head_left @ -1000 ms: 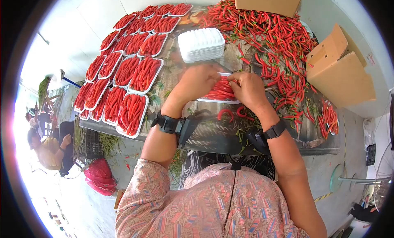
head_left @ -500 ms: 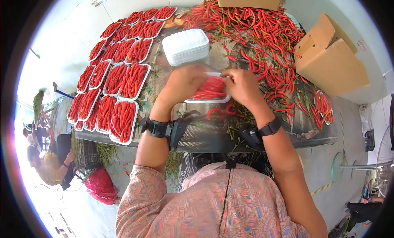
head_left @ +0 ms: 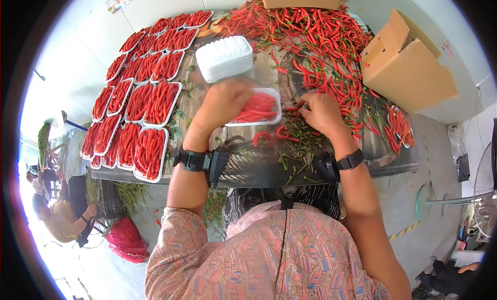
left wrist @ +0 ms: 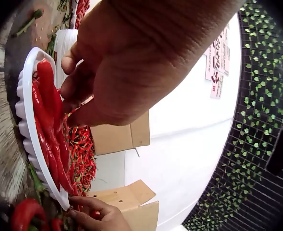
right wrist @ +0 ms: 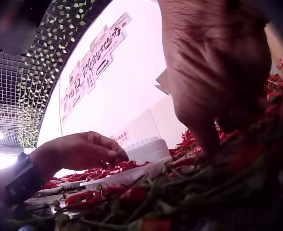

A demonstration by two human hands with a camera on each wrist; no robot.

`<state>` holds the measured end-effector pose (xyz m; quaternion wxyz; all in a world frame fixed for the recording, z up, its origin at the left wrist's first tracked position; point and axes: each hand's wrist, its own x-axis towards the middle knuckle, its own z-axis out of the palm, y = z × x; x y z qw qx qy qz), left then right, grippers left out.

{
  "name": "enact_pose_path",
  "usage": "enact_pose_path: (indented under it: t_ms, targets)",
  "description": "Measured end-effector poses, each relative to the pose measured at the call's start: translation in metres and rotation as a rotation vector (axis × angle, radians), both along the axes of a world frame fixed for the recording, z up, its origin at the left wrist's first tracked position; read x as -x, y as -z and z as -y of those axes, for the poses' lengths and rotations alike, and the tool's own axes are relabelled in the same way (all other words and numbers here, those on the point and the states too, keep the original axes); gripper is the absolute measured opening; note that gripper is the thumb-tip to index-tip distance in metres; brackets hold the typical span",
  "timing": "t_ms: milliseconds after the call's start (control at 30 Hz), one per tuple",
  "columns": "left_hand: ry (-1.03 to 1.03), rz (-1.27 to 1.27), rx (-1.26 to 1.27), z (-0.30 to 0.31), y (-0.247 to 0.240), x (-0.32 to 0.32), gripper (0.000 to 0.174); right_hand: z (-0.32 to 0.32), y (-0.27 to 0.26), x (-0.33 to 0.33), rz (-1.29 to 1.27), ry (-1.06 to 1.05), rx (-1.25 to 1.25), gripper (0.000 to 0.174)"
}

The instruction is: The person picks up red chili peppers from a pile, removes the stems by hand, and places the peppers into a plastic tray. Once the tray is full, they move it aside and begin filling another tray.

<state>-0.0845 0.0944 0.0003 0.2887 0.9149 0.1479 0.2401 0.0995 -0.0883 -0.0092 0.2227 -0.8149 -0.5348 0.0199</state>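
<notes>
A white foam tray (head_left: 278, 107) of red chili peppers (head_left: 259, 106) lies on the table in front of the person. The left hand (head_left: 221, 104) hovers at the tray's left side, its fingers loosely bent with fingertips close over the peppers; in the left wrist view the left hand (left wrist: 127, 62) shows nothing gripped. Just right of the tray, the right hand (head_left: 322, 112) pinches a chili pepper (head_left: 292, 109) above scattered green stems (head_left: 300, 132). In the right wrist view the right hand (right wrist: 218, 67) points down, its fingertips partly in shadow.
Filled chili trays (head_left: 161, 103) stand in rows at the left. A stack of white trays (head_left: 225, 59) sits behind the working tray. Loose chilies (head_left: 321, 46) heap at the back right, beside a cardboard box (head_left: 409, 69). Loose curved chilies (head_left: 263, 138) lie near the front edge.
The right hand has left the tray's right edge and moved right to the loose chilies and stems. The left hand stays by the tray. The head view has shifted.
</notes>
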Motion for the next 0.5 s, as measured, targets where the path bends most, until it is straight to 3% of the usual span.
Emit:
enact_pose_path:
  t_ms: [167,300,500]
  targets:
    - [0.022,0.075,0.039,0.003,-0.001,0.000,0.015,0.010,0.006,-0.005,0.081,-0.006,-0.016,0.013]
    - [0.021,0.126,0.065,0.017,-0.009,-0.007,0.014,0.025,-0.003,0.004,0.040,0.039,-0.182,0.011]
    - [0.187,0.218,-0.166,0.052,-0.024,-0.022,0.012,0.041,-0.022,0.027,0.095,-0.009,-0.319,0.010]
